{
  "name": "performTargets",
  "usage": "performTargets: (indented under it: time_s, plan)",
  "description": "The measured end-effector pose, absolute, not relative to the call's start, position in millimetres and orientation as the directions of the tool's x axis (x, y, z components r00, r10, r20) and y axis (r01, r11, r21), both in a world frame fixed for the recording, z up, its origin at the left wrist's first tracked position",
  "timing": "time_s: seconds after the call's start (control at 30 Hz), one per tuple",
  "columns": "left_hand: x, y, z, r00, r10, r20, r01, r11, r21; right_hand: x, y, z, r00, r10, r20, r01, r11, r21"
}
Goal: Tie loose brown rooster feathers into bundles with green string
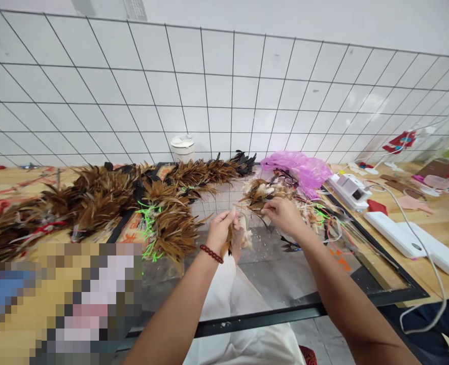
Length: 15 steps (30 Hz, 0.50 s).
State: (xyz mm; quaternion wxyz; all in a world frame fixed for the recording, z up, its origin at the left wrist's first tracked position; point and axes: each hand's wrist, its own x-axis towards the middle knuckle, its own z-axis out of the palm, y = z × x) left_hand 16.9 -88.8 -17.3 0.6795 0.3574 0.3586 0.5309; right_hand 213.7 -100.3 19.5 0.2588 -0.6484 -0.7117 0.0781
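**Both hands on feathers, mid glass table**

Feather bunch (230, 238): small, brown, held just above the glass table (270, 284), centre of view, close to the person's body. Left hand (221, 228) is clamped round it, fingers curled tight, tips of the bunch hanging down below the fist. Bead bracelet (211, 253) on that wrist.

Right hand (283, 214) is just beside the left, not touching. Thumb + fingers pinched together on feathers at the near edge of the loose feather pile (260, 191). Can't tell how many feathers are in the pinch.

Further out:
- Pink bag (300, 170) right behind the pile, touching it.
- Long feather garlands (102, 200) run across the table's left half, w/ green cord (148, 218) tangled in them.
- White cup (182, 148) behind the garlands, against the grid panel (224, 91).
- Right of the glass, on the wooden bench (443, 218): white device (351, 190), two flat white boxes (418, 241), white cable (435, 284) looping off the edge.
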Motion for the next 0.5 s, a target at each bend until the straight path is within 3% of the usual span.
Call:
performTargets:
  time_s: [0.13,0.23,0.3,0.37,0.5]
  plan:
    - [15.3,-85.2,-20.9,0.126,0.985,-0.118,-0.522,0.167,0.836,221.4,-105.1,15.7,-0.011,1.000,0.015,0.984,0.013,-0.178]
    - [14.5,-84.5,-22.7,0.125,0.984,-0.128,-0.533,0.176,0.828,220.2,-107.0,14.8,-0.078,0.989,-0.127,0.985,0.057,-0.161]
    - [14.1,-84.6,-22.5,0.131,0.983,-0.126,-0.543,0.178,0.820,217.8,-108.7,18.8,-0.191,0.977,-0.096,0.958,0.164,-0.234]
    - [14.2,-85.3,-21.6,0.140,0.982,-0.129,-0.558,0.186,0.809,213.6,-111.6,24.8,-0.244,0.969,0.028,0.933,0.243,-0.267]
    - [15.9,-88.6,-18.5,0.108,0.981,-0.163,-0.528,0.196,0.826,203.0,-117.2,32.2,-0.311,0.934,0.177,0.939,0.331,-0.097]
